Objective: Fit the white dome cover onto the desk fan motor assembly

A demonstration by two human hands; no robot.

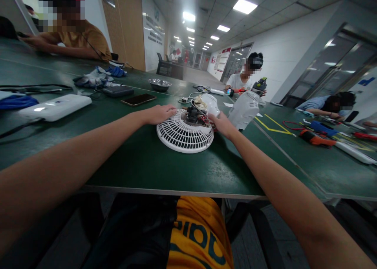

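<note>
A round white fan grille (185,137) lies flat on the green table, with a motor (196,114) and loose wires exposed on top of it. My left hand (161,114) rests on the grille's upper left rim, fingers stretched toward the motor and nothing gripped. At the motor's right side is my right hand (222,124), its fingertips at the wires and housing; what they hold, if anything, is hidden. Behind the motor sits a rounded white cover (209,103). A white plastic fan body (244,110) stands to the right of my right hand.
A phone (139,99), a white power bank (56,107), a metal bowl (159,84) and gloves (96,78) lie to the left. An orange-black tool (316,138) is at the right. People sit around the table. The table's front edge (176,191) is close to my lap.
</note>
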